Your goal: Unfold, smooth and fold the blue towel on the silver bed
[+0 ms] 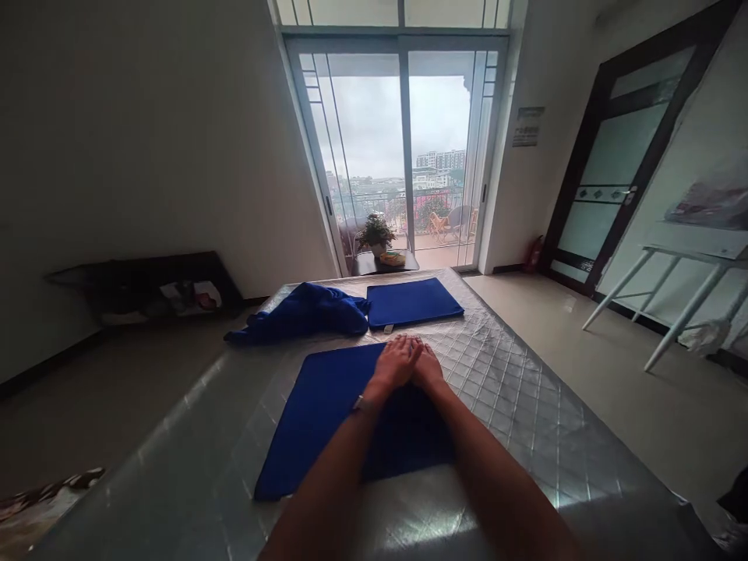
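Note:
My left hand (397, 360) and my right hand (428, 365) lie side by side at the far edge of a folded blue cloth (327, 413). Both are palm down with the fingers stretched forward, and the thumbs meet or overlap. A band sits on my left wrist. Just beyond my fingertips is a second blue cloth (414, 302), folded into a flat rectangle with a small white tag at its near edge. To its left a third blue cloth (307, 313) lies crumpled in a heap. My forearms cover part of the nearest cloth.
Everything blue rests on a mattress (508, 382) in a silvery quilted cover. Past its far end stands a small dark table (365, 263) with a potted plant (375, 232), before a glass sliding door. A stool (672, 273) is at the right, a low dark shelf (157, 288) at the left.

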Action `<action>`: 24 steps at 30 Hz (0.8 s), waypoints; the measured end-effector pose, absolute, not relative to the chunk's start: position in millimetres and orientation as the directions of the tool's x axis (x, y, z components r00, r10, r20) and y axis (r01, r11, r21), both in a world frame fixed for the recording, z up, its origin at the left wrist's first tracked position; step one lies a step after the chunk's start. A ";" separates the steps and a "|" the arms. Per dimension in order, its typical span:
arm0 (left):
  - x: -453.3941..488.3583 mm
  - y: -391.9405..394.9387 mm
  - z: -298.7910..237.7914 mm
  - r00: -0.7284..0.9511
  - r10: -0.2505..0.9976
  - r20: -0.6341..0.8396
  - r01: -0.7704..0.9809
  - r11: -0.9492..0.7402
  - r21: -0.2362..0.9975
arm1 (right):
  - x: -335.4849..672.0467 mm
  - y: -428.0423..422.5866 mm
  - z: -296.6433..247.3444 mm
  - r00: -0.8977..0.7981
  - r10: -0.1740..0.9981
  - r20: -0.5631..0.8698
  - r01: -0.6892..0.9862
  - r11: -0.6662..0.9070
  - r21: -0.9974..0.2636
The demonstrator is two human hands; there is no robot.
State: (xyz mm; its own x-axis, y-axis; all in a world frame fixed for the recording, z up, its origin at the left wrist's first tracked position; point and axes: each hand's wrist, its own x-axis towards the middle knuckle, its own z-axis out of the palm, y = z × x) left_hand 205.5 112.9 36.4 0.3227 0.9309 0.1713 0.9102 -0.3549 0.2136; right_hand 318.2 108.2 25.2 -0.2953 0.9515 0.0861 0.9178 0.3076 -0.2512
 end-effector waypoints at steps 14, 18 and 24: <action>136.0 99.8 20.5 0.132 0.990 0.044 0.984 -0.137 0.118 | 311.7 108.1 26.5 -0.196 0.973 0.123 0.906 0.227 -0.358; 80.9 88.3 21.1 0.018 0.999 0.035 0.998 -0.021 0.065 | 312.2 108.2 28.0 -0.193 0.976 0.105 0.913 0.218 -0.344; -1.9 69.8 18.5 -0.174 0.983 0.053 0.981 0.168 0.098 | 313.8 110.4 26.1 -0.209 0.972 0.105 0.922 0.231 -0.310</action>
State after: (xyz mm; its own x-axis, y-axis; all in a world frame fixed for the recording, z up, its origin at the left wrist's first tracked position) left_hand -1.9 69.8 18.5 -0.1739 0.9833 0.0533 0.9808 0.1682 0.0984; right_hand 313.8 110.4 26.1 -0.2087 0.9723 0.1048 0.9223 0.2314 -0.3097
